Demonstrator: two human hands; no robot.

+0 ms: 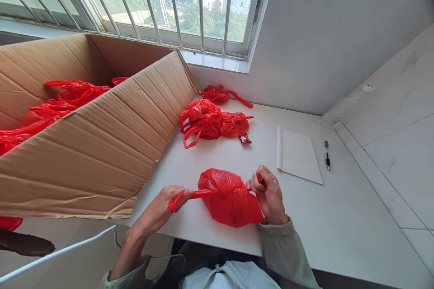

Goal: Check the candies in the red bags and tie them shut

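A filled red plastic bag (232, 205) rests on the white table near its front edge, gathered at its middle. My left hand (176, 196) grips one handle of it, which is pulled taut to the left. On the other side my right hand (269, 192) is closed around the other handle, close to the bag's right side. What is inside the bag is hidden. Farther back on the table lie several more red plastic bags (206, 119), with a small dark red wrapped packet (245, 139) beside them.
A large cardboard box (101, 140) with red bags (68, 99) inside stands at the left. To the right are a white notepad (300, 153) and a black pen (327, 161) on the table (356, 221). A barred window (183, 9) lies behind, and a white rod (57, 253) crosses the lower left.
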